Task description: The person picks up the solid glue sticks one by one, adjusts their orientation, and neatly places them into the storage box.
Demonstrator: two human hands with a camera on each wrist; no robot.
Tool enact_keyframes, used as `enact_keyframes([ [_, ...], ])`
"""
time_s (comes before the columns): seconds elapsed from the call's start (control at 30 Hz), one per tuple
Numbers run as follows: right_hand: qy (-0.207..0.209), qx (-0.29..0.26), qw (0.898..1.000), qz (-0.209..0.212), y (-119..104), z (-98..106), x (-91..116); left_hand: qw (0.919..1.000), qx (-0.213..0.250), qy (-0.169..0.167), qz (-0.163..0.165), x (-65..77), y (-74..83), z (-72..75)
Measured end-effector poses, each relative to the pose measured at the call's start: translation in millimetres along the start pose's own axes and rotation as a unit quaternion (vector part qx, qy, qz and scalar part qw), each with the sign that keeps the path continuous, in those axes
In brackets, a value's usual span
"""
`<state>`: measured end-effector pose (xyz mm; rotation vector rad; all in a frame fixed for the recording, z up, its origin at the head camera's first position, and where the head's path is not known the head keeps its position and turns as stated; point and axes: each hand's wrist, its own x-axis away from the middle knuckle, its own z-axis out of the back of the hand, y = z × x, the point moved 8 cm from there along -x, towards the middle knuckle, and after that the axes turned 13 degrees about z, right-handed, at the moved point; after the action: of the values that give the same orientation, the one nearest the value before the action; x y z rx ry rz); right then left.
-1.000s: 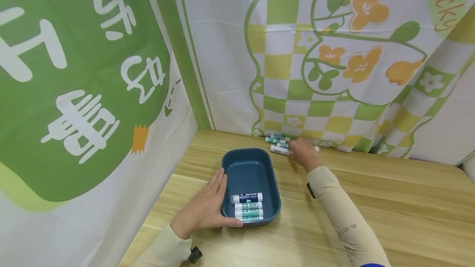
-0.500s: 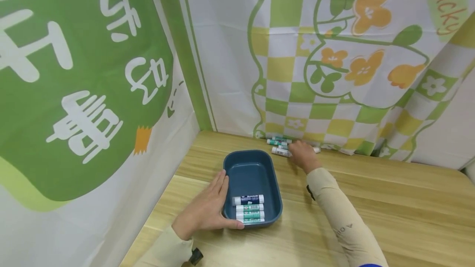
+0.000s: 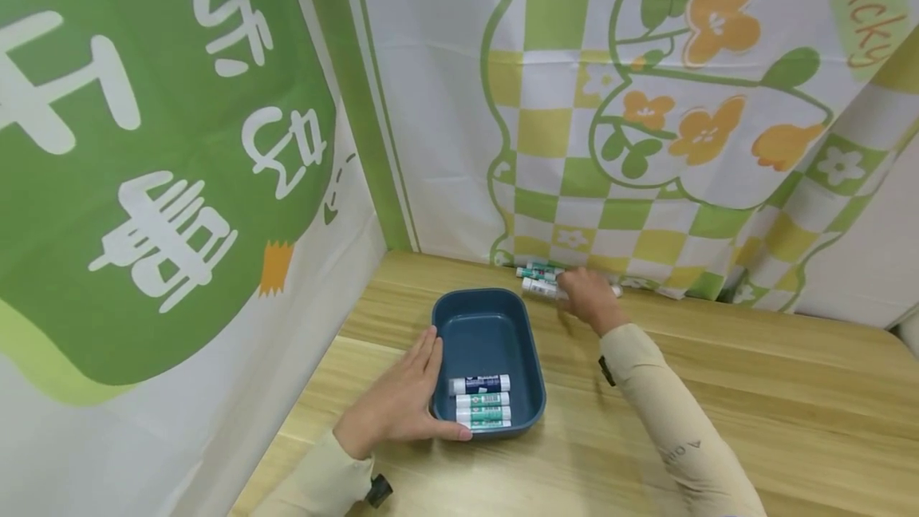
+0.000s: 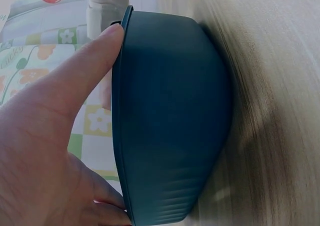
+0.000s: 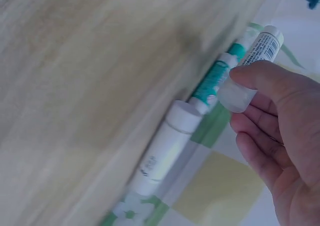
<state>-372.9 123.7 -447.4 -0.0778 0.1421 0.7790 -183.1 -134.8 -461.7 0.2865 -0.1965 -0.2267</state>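
Observation:
My right hand [image 3: 592, 297] pinches a white-labelled glue stick [image 5: 260, 50] between thumb and fingers, just above other sticks at the back of the table. In the right wrist view, a green-and-white glue stick [image 5: 212, 84] and a larger white one [image 5: 165, 146] lie below it in a line. Two green-and-white sticks [image 3: 534, 273] show left of my fingers in the head view. My left hand [image 3: 395, 405] rests against the dark blue tray [image 3: 484, 333], straight fingers along its left side and thumb on the near rim. Inside lie a navy-labelled glue stick [image 3: 483, 384] and several green-labelled ones [image 3: 483, 413].
The wooden table [image 3: 718, 389] extends far to the right. A green-and-white checked cloth [image 3: 625, 222] hangs along its back edge, right behind the loose sticks. Another printed cloth [image 3: 301, 325] hangs along the left side.
My right hand has raised the white-labelled glue stick slightly from among the others. The left hand, the tray and the sticks in it have stayed put.

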Motion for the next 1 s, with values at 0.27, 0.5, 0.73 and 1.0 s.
enact_keyframes([
  [0.27, 0.015, -0.023, 1.000, 0.009, -6, 23, 6, 1.0000, 0.004, -0.005, 0.000, -1.6, 3.3, 0.9],
  [0.5, 0.041, -0.007, 0.997, 0.060, -26, 42, 13, 0.9999, -0.002, -0.014, 0.005, -2.5, 2.5, -0.4],
  [0.73, 0.062, 0.020, 0.990, 0.124, -61, 62, 21, 0.9998, -0.003, -0.019, 0.011, -2.8, 3.7, 0.6],
  [1.0, 0.057, 0.008, 0.987, 0.148, -95, 72, 29, 0.9997, 0.022, -0.013, 0.001, -3.2, 4.3, 7.1],
])
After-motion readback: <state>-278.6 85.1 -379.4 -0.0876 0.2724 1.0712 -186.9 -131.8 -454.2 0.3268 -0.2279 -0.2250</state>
